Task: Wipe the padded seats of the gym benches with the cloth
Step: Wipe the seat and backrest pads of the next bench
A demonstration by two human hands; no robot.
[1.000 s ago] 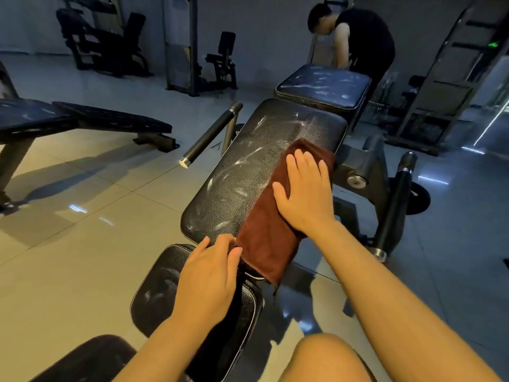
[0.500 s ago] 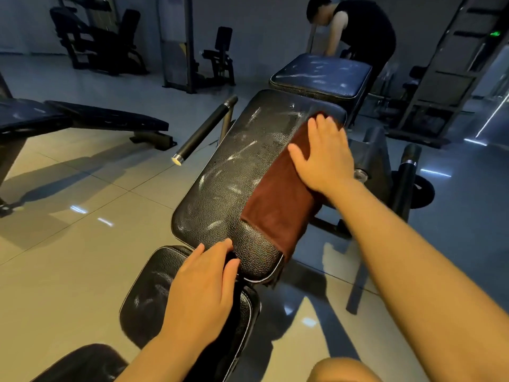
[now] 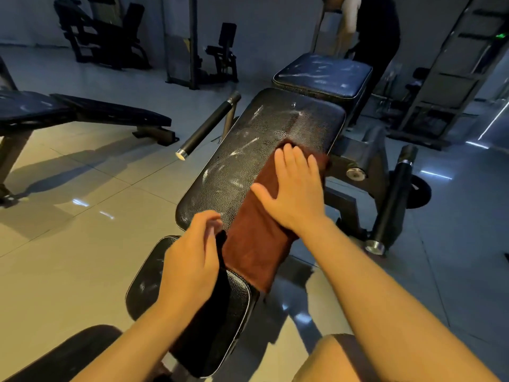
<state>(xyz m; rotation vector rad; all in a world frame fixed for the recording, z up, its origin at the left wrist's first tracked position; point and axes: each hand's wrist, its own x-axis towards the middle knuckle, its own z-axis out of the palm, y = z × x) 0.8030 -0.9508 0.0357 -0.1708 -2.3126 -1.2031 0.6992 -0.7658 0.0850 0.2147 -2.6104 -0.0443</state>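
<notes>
Your right hand lies flat, fingers straight and spread, pressing the reddish-brown terry cloth down the right-hand strip of the long black textured-vinyl bench pad. The cloth runs the length of that strip and its near end droops off the pad's near edge, over the smaller black seat pad just below. Your left hand sits at that same near edge, touching the cloth's left border — it is motion-blurred, so I cannot tell whether the fingers are pinching the fabric or only resting there.

Watch the hanging tail: much of the cloth is already off the pad's near edge, so a hard pull toward you could slide the rest off the vinyl and down to the tiled floor. The pale streaks left of the cloth on the pad look unwiped — keep to this one strip and they get missed. The steel pivot bracket just right of the pad could catch the cloth's edge if you drift outward.

Against half a second ago, your right hand has come back from the pad's far right corner toward its middle, dragging the cloth nearer you, and your left hand has shifted right from bare vinyl to meet the cloth.
</notes>
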